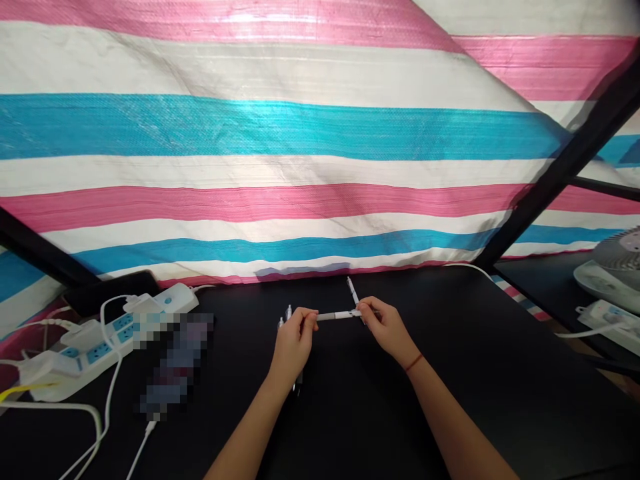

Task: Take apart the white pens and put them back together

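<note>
A slim white pen (pixel 336 315) lies level between my two hands, above the black table. My left hand (pixel 295 337) pinches its left end between thumb and fingers. At the other end, the fingers of my right hand (pixel 383 325) are closed on the pen. Another white pen (pixel 352 289) slants away just behind my right hand, its near part covered by the fingers. Beside my left hand the clear tops of other pens (pixel 289 312) stick out; the hand and wrist hide most of them.
On the left a white power strip (pixel 180 301) holds several plugs and cables, next to a blurred-out phone (pixel 177 363) on a charging cable (pixel 145 443). A striped sheet (pixel 300 133) hangs behind the black table (pixel 380 413). At the right are a fan (pixel 617 260) and another power strip (pixel 613 323).
</note>
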`<action>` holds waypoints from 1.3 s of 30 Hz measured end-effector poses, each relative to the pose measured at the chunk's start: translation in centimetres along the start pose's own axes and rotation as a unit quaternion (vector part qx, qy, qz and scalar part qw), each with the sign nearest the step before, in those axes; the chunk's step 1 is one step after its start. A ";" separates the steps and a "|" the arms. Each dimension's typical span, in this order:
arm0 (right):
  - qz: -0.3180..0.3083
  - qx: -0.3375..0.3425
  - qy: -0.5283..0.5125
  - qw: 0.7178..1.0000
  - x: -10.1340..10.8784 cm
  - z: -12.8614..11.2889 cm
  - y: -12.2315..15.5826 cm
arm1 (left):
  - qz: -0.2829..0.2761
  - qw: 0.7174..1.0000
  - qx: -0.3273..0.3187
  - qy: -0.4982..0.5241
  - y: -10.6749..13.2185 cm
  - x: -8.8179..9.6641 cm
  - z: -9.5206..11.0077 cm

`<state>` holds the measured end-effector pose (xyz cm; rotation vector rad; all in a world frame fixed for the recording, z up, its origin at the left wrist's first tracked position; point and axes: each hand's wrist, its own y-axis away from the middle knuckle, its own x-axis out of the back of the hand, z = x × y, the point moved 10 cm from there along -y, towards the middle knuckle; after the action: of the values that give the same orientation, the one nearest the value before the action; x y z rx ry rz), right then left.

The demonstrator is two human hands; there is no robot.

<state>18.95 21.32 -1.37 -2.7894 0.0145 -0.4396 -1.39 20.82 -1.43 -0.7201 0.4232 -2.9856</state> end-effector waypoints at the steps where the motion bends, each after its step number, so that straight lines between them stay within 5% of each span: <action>1: -0.005 -0.015 -0.021 1.000 -0.1 0.3 0.0 | 0.003 1.000 -0.021 -0.016 0.0 0.2 0.7; 4: -0.017 -0.069 -0.099 0.993 -0.6 1.5 0.0 | 0.003 0.998 -0.049 -0.026 0.0 0.6 1.7; 10: 0.038 -0.109 -0.261 0.959 -0.2 2.8 -0.3 | 0.007 0.999 -0.004 0.038 0.0 0.1 0.3; 20: 0.052 -0.123 -0.293 0.947 0.1 3.2 -0.3 | -0.001 1.000 -0.018 0.014 0.0 -0.4 0.3; 33: 0.076 -0.092 -0.259 0.958 0.5 1.5 -0.2 | -0.149 0.987 -0.053 0.032 2.1 -5.2 2.3; 39: 0.033 -0.082 -0.264 0.960 -0.2 1.3 -0.1 | -0.214 0.967 0.046 0.132 4.1 -8.3 1.8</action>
<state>19.19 21.86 -2.56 -2.9650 0.0224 0.3464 6.75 17.30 -4.67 -0.4525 0.1486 -3.4979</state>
